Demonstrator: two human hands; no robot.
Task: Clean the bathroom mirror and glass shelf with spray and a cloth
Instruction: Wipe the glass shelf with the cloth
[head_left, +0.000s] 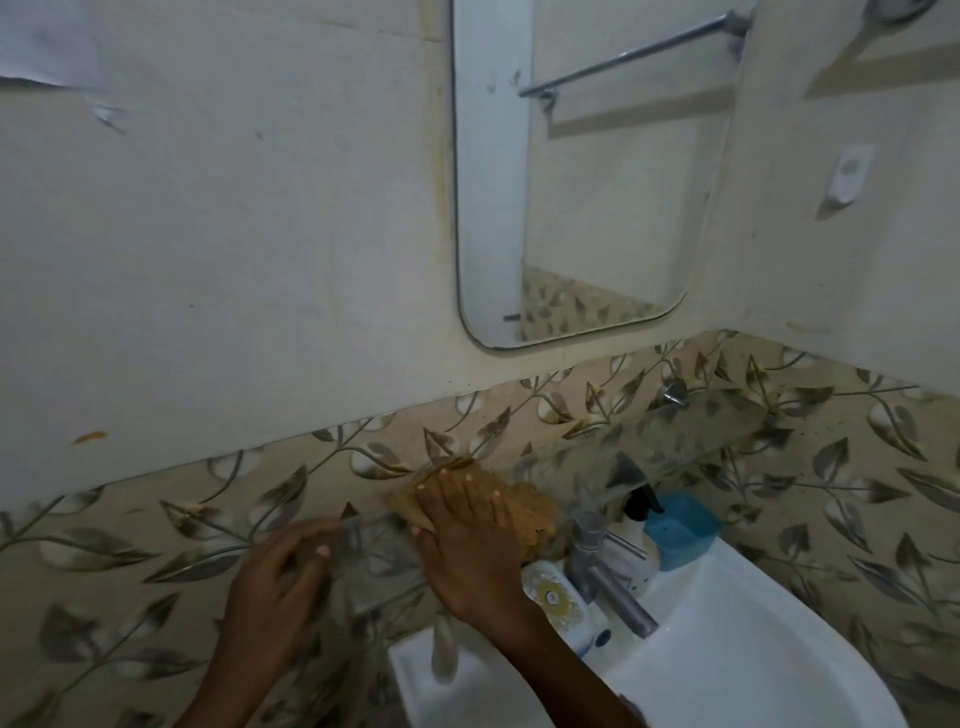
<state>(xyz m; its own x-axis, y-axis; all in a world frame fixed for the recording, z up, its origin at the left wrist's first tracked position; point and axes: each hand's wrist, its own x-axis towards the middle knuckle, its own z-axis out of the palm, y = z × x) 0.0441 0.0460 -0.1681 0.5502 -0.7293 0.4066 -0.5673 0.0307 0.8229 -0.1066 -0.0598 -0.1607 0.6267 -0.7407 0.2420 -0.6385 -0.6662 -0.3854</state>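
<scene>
Head view; close, angled down at shelf (680, 431)

The glass shelf (717, 426) hangs below the mirror (613, 208), above the sink (753, 629).

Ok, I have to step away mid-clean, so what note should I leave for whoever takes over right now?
Left grip: holds the left end of the glass shelf, likely to steady it.
Right grip: fingers straight, pressing the yellow cloth on the shelf's left part.
Mirror: on the wall above, with marks on its upper left.
Done: the shelf wipe has begun, but I cannot tell how much is clean.
Left: probably the shelf's right part, then the mirror.
</scene>
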